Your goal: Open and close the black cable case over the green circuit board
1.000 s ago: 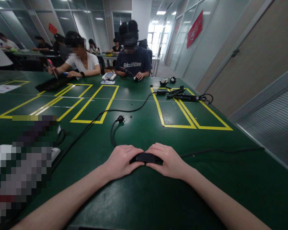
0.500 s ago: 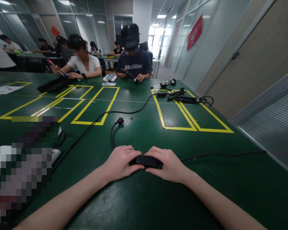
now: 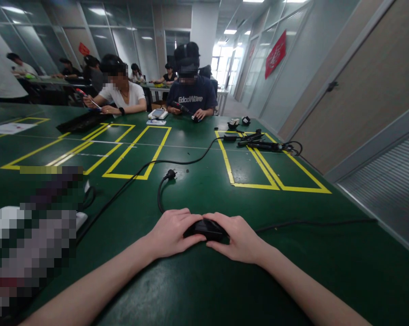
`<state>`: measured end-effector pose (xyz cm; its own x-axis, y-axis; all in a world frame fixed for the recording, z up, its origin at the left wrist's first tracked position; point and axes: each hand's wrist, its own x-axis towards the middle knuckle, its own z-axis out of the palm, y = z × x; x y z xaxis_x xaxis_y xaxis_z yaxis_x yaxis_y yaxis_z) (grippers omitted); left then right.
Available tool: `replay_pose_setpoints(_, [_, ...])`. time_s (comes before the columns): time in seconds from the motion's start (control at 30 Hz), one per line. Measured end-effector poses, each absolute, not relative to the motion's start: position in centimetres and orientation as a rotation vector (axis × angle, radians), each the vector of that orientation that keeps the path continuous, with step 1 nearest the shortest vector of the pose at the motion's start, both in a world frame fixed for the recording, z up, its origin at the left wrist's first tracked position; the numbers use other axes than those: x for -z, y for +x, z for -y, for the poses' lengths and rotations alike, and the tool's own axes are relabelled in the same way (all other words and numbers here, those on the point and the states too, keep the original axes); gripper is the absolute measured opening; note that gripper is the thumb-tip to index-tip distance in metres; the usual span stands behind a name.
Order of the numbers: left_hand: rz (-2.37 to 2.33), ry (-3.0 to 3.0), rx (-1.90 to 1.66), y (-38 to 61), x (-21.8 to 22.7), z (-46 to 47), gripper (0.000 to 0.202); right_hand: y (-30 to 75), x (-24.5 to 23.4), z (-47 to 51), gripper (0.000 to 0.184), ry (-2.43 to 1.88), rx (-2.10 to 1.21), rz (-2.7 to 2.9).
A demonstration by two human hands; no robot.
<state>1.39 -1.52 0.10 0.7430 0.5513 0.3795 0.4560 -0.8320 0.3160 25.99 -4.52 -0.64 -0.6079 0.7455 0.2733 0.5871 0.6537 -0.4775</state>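
A black power adapter (image 3: 209,230) lies low over the green table, held between both hands. My left hand (image 3: 173,232) is closed round its left end, thumb in front and fingers behind. My right hand (image 3: 236,237) grips the right end the same way. From behind my left hand a short black cord runs up to a round black plug (image 3: 171,174) with its pins pointing right. Another black cable (image 3: 313,222) leads away beyond my right hand. The fingers hide both ends of the adapter.
Yellow tape rectangles (image 3: 255,185) mark the green table (image 3: 204,194). Black cabled devices (image 3: 265,144) lie at the back right, with a long cable (image 3: 184,160) crossing leftward. Pixelated items fill the left. Two co-workers (image 3: 192,97) sit across, handling tools and parts.
The adapter has tilted between my hands, showing a sloping face where a flat one was. My hands keep nearly the same place, and the view has tipped slightly upward.
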Motion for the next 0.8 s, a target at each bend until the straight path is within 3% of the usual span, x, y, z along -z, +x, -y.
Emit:
replay_pose_setpoints(0.1, [-0.844, 2.753, -0.747, 1.46, -0.28, 1.57, 0.039, 26.18, 0.57, 4.49, 0.057, -1.06, -0.495, 2.418])
replay_pose_setpoints(0.3, [-0.881, 2.779, -0.816, 1.74, -0.68, 1.67, 0.042, 26.56, 0.55, 4.51, 0.044, -1.021, -0.436, 2.429])
replay_pose_setpoints(0.8, [-0.79, 2.722, -0.895, 1.8, -0.46, 1.76, 0.036, 26.45, 0.09, 4.54, 0.042, -1.024, -0.564, 2.419])
